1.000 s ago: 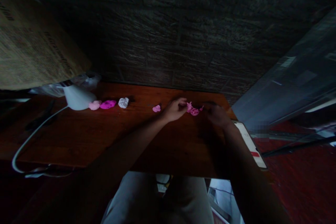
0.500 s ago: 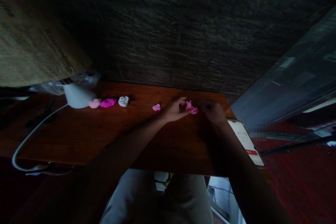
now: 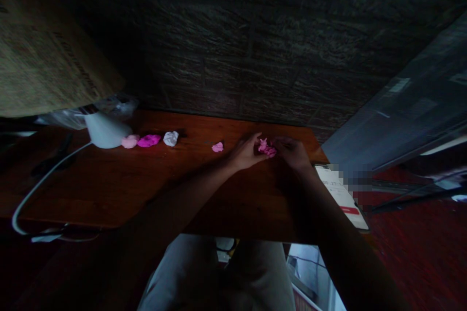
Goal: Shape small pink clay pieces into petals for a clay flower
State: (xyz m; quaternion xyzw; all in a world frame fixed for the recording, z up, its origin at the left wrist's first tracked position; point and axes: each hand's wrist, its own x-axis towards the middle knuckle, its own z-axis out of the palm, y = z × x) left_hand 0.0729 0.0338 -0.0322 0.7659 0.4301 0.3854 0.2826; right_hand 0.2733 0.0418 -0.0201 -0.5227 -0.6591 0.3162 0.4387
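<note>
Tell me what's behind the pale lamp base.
Crinkled clear plastic shows on either side behind the lamp base; whatever the base and the shade cover can't be seen.

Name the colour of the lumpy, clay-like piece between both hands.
The clay-like piece is pink; head view.

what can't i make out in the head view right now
In the head view:
Right fingertips: dim and blurred; whether they grip the pink clump is unclear.
Left hand: too small and dim to tell if it presses the clump.
Phone: small text unreadable, one edge pixelated.
Shade: cut off by the left edge.
Dark object: lost in shadow.
</note>
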